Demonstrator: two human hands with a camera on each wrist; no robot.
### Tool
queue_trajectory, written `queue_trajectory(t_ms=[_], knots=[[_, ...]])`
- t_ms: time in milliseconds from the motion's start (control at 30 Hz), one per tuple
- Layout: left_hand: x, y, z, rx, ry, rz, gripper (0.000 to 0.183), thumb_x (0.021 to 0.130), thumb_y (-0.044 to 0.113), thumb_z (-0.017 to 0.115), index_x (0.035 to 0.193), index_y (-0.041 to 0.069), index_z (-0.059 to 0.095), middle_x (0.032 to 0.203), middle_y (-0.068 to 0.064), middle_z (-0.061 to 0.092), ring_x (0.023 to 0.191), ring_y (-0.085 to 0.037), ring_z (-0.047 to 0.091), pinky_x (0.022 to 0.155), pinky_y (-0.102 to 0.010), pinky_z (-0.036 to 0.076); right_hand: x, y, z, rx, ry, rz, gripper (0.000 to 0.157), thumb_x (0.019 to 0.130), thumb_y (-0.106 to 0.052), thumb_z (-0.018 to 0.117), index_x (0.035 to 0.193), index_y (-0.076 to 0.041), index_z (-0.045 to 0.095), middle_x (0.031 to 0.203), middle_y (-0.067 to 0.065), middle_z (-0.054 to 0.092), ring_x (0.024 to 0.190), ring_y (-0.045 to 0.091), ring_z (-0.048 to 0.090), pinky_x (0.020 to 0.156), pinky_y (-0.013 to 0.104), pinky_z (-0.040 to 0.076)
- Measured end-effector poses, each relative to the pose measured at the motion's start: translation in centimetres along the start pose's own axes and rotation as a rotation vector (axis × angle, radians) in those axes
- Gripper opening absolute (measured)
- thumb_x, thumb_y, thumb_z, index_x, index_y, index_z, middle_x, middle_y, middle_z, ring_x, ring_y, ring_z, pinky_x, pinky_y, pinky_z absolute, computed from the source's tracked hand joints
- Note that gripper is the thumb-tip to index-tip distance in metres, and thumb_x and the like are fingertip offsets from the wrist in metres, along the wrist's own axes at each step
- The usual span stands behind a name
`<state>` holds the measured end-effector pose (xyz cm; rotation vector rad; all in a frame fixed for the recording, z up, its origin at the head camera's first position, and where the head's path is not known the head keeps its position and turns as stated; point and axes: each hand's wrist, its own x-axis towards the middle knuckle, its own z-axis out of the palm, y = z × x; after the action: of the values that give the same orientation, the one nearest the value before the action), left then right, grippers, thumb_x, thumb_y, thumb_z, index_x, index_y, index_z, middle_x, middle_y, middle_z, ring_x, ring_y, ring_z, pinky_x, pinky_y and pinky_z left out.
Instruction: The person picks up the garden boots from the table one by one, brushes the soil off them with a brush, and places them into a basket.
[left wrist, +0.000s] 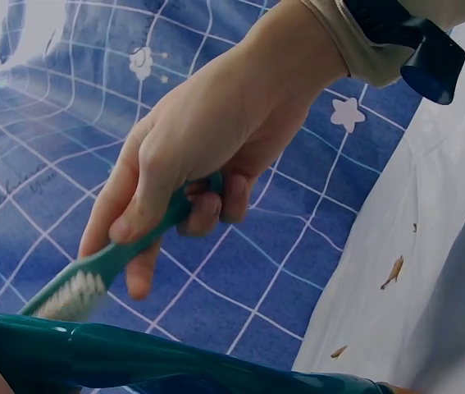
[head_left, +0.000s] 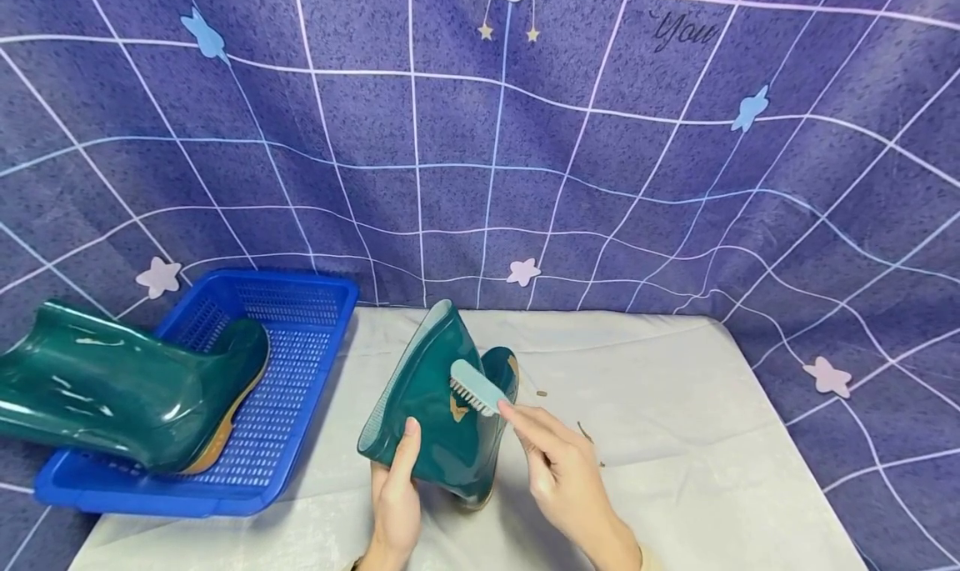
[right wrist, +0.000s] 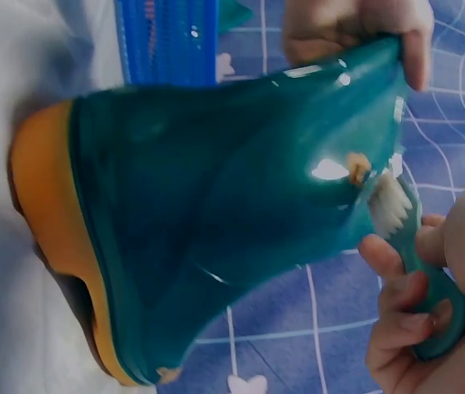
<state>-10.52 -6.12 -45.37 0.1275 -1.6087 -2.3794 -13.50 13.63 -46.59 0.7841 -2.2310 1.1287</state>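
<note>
Over the pale cloth [head_left: 660, 404], near the middle of the head view, a green boot [head_left: 450, 442] is tilted, its top edge facing ten o'clock. At seven o'clock from it, the left hand [head_left: 397, 496] grips the shaft near that edge, thumb on the outer face. At four o'clock, the right hand [head_left: 570, 471] has its fingers curled round the handle of a pale teal brush [head_left: 478, 387], bristles turned toward the shaft. A brown patch [head_left: 457, 408] sits just beside them, at about eight o'clock; whether the tips press on it is hard to tell.

The step in hand looks like scrubbing that patch. The next move seems to call for short strokes toward eight o'clock, with the left hand steadying the shaft. A brown spot [right wrist: 168, 374], at seven o'clock in the right wrist view, near the sole, would probably need the boot turned.

At nine o'clock, a second green boot [head_left: 142, 388] lies across a blue basket [head_left: 303, 363].
</note>
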Motion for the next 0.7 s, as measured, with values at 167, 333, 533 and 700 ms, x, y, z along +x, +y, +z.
queue_trajectory(t_ms=[167,333,533,700], knots=[[0.26,0.07,-0.19,-0.014,0.032,-0.003,0.025,0.115,0.02,0.044,0.137,0.018,0.055,0.123,0.012,0.068,0.118,-0.004,0.065,0.105,-0.018,0.052,-0.12,-0.22,0.1,0.028,-0.092,-0.03,0.048,0.097,0.01,0.065,0.138,-0.015,0.073,0.113,0.001,0.08,0.082,0.004,0.063,0.074,0.009,0.048],[0.7,0.31,-0.54,-0.06,0.033,-0.006,0.023,0.116,0.022,0.043,0.135,0.022,0.055,0.124,0.013,0.068,0.118,-0.004,0.065,0.105,-0.018,0.052,0.02,0.06,-0.49,0.049,-0.058,0.021,0.046,0.099,0.01,0.063,0.137,-0.013,0.073,0.11,0.001,0.08,0.077,0.002,0.056,0.068,0.008,0.045],[0.38,0.02,-0.46,-0.03,-0.01,0.017,0.025,0.115,0.019,0.043,0.136,0.019,0.056,0.123,0.012,0.07,0.118,-0.004,0.066,0.105,-0.018,0.053,-0.13,0.04,0.21,0.011,-0.016,0.042,0.046,0.098,0.009,0.065,0.138,-0.013,0.073,0.12,0.002,0.079,0.08,0.003,0.059,0.067,0.01,0.047],[0.55,0.03,-0.47,-0.039,0.034,-0.001,0.025,0.115,0.02,0.043,0.138,0.02,0.053,0.125,0.013,0.068,0.12,-0.003,0.064,0.105,-0.018,0.052,-0.14,-0.42,0.05,-0.003,-0.106,-0.029,0.051,0.096,0.01,0.065,0.137,-0.017,0.074,0.116,-0.002,0.08,0.079,0.001,0.058,0.071,0.009,0.047]])
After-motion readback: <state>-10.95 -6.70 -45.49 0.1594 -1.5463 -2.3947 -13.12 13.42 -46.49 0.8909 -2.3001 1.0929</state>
